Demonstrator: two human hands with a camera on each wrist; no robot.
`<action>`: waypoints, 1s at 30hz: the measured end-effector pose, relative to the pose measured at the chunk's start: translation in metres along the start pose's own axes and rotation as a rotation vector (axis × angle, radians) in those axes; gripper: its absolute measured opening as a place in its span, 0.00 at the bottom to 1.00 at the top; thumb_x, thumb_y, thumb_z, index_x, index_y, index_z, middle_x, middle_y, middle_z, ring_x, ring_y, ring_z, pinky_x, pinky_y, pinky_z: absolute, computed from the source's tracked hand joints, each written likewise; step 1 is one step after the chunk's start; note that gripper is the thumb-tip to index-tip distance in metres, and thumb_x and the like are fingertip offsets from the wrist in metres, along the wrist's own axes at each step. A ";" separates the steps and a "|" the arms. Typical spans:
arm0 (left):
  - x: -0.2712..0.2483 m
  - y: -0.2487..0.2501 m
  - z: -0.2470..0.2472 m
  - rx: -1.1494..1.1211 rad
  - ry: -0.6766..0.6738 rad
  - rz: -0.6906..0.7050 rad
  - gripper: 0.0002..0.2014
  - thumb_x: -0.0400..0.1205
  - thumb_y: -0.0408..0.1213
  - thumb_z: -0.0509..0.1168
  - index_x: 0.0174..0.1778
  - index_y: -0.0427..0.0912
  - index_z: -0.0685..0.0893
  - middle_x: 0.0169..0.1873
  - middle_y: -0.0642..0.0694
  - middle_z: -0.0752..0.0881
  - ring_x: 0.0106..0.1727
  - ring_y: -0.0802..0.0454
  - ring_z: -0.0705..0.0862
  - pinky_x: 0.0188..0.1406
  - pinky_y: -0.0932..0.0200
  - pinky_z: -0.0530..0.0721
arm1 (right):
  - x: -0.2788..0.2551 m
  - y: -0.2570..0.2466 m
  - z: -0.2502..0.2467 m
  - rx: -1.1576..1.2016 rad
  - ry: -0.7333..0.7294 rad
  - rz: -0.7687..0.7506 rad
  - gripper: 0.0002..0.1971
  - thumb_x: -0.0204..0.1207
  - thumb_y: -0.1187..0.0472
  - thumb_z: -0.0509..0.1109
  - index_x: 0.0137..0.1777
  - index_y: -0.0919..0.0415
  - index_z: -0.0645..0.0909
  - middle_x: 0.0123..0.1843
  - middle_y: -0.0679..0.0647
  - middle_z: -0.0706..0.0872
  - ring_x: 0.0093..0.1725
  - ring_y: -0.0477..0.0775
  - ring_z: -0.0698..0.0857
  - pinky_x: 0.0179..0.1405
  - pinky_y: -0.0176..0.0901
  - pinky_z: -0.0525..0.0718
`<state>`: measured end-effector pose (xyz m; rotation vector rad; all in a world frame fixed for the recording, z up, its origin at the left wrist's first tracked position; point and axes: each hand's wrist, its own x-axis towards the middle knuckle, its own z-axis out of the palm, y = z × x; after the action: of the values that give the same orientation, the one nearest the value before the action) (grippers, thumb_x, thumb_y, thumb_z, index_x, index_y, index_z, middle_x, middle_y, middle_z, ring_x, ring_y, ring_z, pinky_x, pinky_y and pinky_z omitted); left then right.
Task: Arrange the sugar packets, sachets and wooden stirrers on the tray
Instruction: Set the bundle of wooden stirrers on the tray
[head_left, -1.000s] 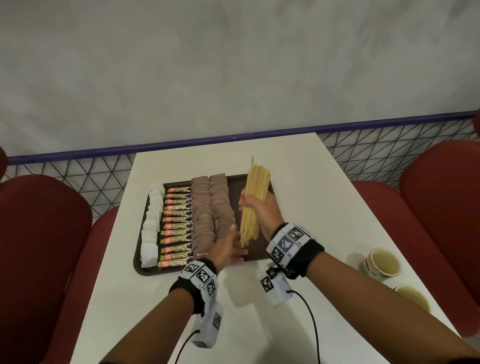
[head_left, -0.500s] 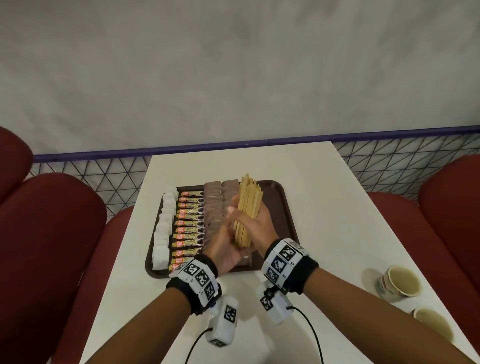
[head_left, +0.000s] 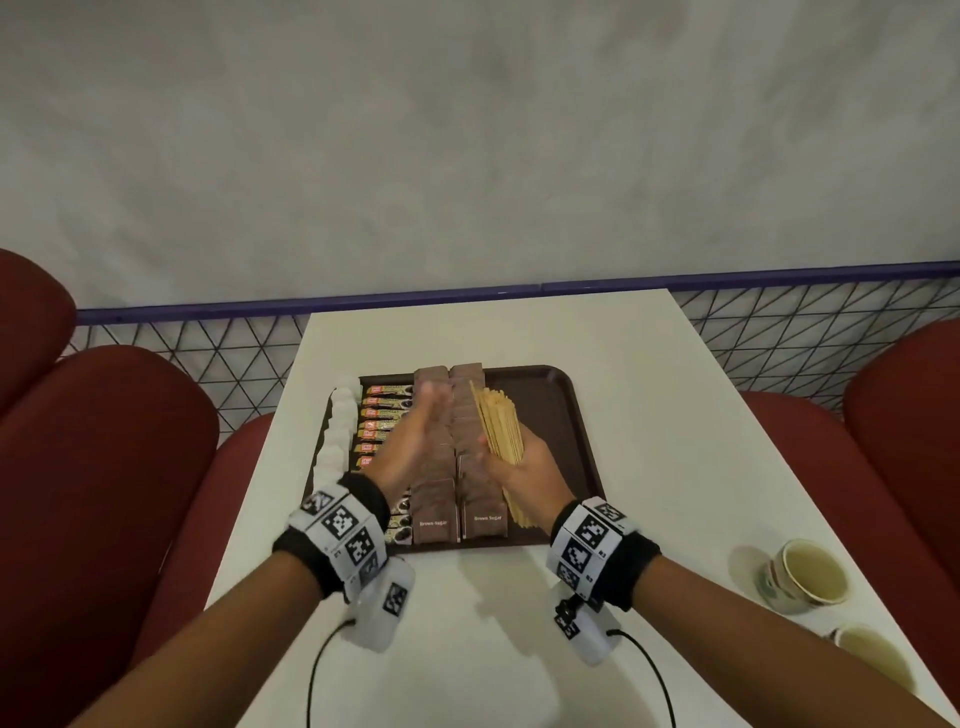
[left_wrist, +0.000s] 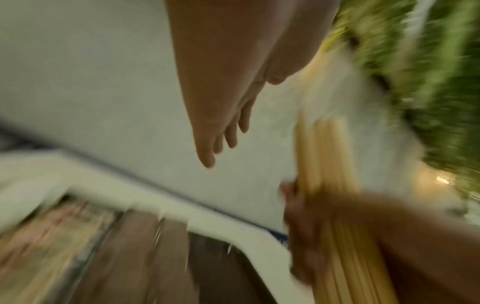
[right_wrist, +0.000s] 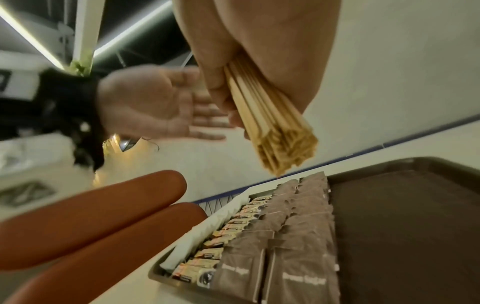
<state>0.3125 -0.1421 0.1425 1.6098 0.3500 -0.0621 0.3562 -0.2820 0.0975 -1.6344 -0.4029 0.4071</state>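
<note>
Wooden stirrers (head_left: 501, 434) are bundled in the right hand (head_left: 524, 470), fingers and thumb curled round the bundle near its lower half; the right wrist view shows the far ends (right_wrist: 285, 148) fanned slightly and raised above the tray (head_left: 566, 415). Grip state, right: clenched on the bundle. Left hand (head_left: 410, 447) is flat, fingers straight and together, palm turned toward 3 o'clock, holding nothing and apart from the bundle; its fingertips are blurred in the head view. Grip state, left: released.

On the brown tray, from 9 o'clock to 3 o'clock: a column of white sugar packets (head_left: 337, 431), a column of printed sachets (head_left: 382, 415), two columns of brown sugar packets (head_left: 483, 514). The tray's 3 o'clock portion is bare beneath the bundle. Two cups (head_left: 802, 574) stand on the white worktop (head_left: 649, 415) at 4 o'clock, well apart from the tray.
</note>
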 end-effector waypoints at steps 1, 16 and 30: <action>-0.001 0.013 -0.002 0.113 0.024 0.080 0.28 0.86 0.55 0.38 0.81 0.48 0.59 0.81 0.49 0.62 0.79 0.55 0.62 0.73 0.57 0.58 | 0.000 0.001 -0.001 -0.054 -0.018 0.009 0.10 0.76 0.68 0.66 0.52 0.54 0.76 0.39 0.44 0.80 0.39 0.41 0.80 0.39 0.28 0.77; -0.004 0.016 0.005 0.305 0.023 0.248 0.33 0.80 0.42 0.66 0.79 0.51 0.59 0.67 0.53 0.75 0.67 0.58 0.76 0.69 0.57 0.76 | 0.003 -0.006 0.023 -0.102 -0.093 0.004 0.22 0.73 0.69 0.69 0.58 0.48 0.63 0.53 0.51 0.79 0.46 0.45 0.82 0.36 0.29 0.80; 0.009 -0.013 0.027 -0.391 0.289 0.023 0.41 0.71 0.29 0.75 0.76 0.53 0.60 0.51 0.40 0.83 0.54 0.44 0.85 0.61 0.45 0.82 | 0.003 0.009 0.036 -0.028 -0.024 0.016 0.41 0.56 0.57 0.77 0.58 0.21 0.57 0.64 0.55 0.78 0.65 0.58 0.81 0.62 0.57 0.83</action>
<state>0.3228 -0.1664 0.1260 1.2337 0.5319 0.2455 0.3413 -0.2500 0.0855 -1.6625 -0.4148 0.4350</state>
